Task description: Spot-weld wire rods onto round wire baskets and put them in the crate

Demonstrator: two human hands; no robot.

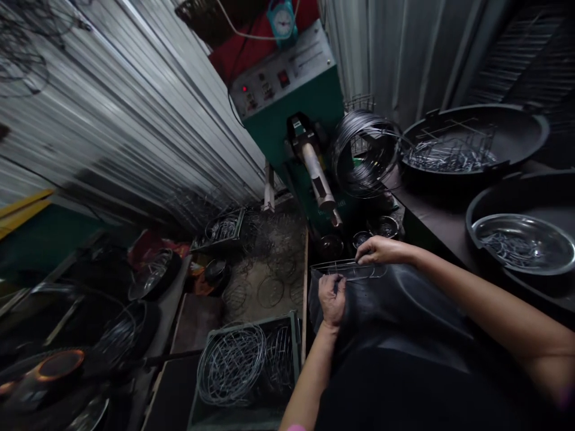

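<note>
A small wire frame (348, 270) lies on a dark apron or cloth (404, 317) over my lap. My left hand (331, 299) is closed on the frame's near left edge. My right hand (380, 250) pinches its far right edge with bent fingers. Just beyond the frame stands a green machine (291, 114) with a metal arm (317, 176) sticking out toward me.
A coil of wire (366, 152) hangs right of the machine. On the right bench sit a black pan with wire pieces (471, 143) and a steel bowl of wire bits (523, 242). A crate of wire baskets (247, 362) and loose wire rings (269, 290) lie on the floor. Corrugated metal walls stand left.
</note>
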